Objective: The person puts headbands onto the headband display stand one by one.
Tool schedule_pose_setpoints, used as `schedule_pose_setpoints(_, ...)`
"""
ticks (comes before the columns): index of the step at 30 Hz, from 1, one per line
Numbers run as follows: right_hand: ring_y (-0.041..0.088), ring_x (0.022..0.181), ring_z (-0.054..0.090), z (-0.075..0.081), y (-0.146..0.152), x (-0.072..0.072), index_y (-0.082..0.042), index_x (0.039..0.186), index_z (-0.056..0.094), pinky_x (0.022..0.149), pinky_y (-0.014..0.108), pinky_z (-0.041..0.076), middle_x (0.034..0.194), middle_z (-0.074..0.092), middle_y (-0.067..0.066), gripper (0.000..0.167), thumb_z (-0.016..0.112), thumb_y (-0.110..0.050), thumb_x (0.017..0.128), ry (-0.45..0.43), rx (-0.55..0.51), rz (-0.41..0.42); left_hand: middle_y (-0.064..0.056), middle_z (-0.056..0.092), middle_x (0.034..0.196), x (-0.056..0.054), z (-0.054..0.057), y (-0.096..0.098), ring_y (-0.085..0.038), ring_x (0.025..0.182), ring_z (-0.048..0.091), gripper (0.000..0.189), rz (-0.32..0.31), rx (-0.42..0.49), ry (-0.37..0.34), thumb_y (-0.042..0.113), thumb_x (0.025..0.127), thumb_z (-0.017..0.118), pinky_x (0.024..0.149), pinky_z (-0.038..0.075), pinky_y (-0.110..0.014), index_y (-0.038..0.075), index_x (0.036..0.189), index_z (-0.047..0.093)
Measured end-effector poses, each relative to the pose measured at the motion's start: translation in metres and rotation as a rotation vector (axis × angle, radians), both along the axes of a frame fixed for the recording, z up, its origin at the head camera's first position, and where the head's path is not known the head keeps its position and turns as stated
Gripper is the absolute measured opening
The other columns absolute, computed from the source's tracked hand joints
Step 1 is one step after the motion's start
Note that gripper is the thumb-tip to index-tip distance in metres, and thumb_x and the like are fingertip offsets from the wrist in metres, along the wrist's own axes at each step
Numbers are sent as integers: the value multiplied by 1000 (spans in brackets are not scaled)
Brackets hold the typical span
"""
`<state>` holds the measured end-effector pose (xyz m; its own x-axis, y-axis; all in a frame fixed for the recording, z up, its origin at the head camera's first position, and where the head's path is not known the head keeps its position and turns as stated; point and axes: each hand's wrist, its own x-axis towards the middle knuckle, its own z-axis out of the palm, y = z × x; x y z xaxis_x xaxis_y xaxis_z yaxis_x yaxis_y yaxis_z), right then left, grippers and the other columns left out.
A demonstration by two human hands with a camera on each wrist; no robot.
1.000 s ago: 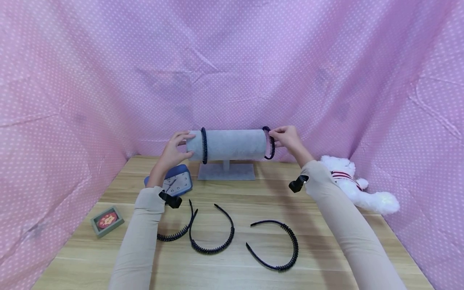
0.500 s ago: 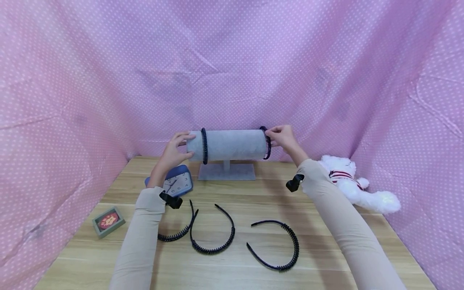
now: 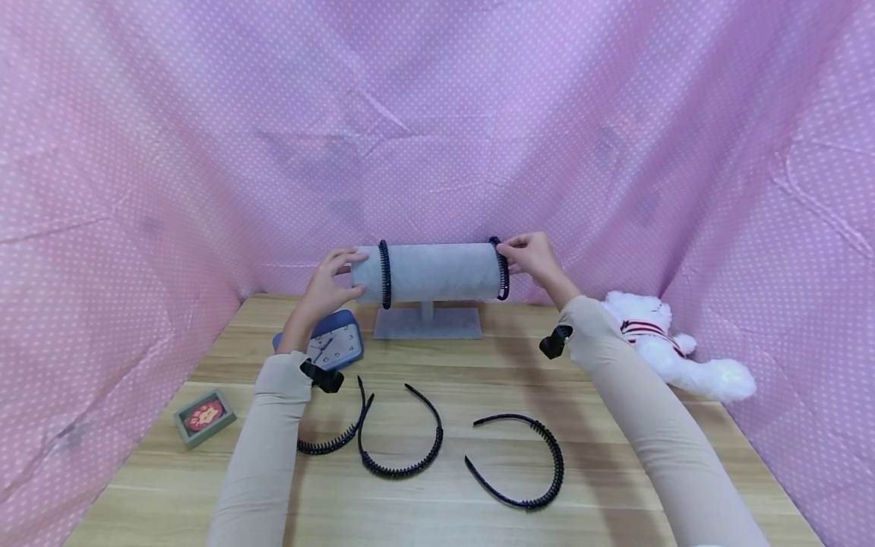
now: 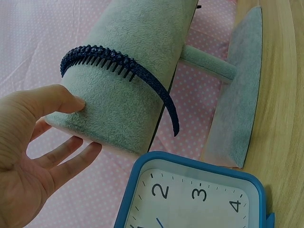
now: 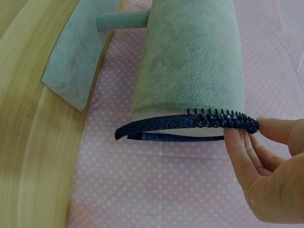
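Note:
A grey plush T-shaped display stand (image 3: 440, 272) stands at the back of the table. My left hand (image 3: 328, 282) grips the left end of its roll, and in the left wrist view the fingers spread over the surface and the end edge. One dark beaded headband (image 4: 102, 56) with comb teeth hugs the roll near that hand. At the opposite end my right hand (image 3: 538, 257) pinches a second dark headband (image 5: 175, 122) by its beaded middle. In the right wrist view this headband lies right at the roll's end edge, its two tips pointing toward the stand's base side.
Several dark headbands, among them a left one (image 3: 328, 447), a middle one (image 3: 399, 472) and a right one (image 3: 557, 463), lie on the wooden table. A blue clock (image 3: 342, 346) is beside the left forearm, a small framed picture (image 3: 205, 418) farther left. A white plush toy (image 3: 649, 342) lies at right.
My right hand has moved left with its headband, from just off the stand's right end to that end's edge. The left hand has stayed in place.

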<state>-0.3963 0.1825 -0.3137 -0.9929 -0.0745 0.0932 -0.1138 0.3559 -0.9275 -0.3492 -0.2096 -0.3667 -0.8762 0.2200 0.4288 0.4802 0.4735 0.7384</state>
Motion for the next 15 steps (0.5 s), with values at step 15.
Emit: schedule_pose_setpoints(15,10,80,67,-4,12,1,5,142,54,90,49,62,102,66,16,44,62,-10,101,46,34,163,-26,34,158,6,8,2,-52,133,47,57,-15,6,-13,-10,89,69,108,49,-61,-6,143,52)
